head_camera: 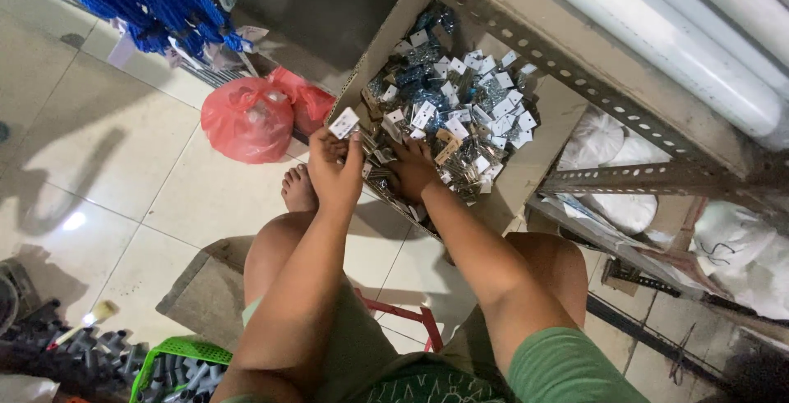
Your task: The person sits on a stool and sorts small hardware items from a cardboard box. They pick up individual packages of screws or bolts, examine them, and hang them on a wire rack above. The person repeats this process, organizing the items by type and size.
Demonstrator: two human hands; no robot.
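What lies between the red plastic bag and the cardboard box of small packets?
In the head view, the left hand holding a small white-carded packet lies between the red plastic bag and the cardboard box, above bare floor tile.

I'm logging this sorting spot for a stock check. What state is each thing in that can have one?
Cardboard box: open, tilted, holding a heap of small packets.
Packet: lifted, pinched in the left hand.
Right hand: down in the heap, grip not clear.
Red bag: tied shut, on the floor.
Green basket: open, holding grey pipe fittings.
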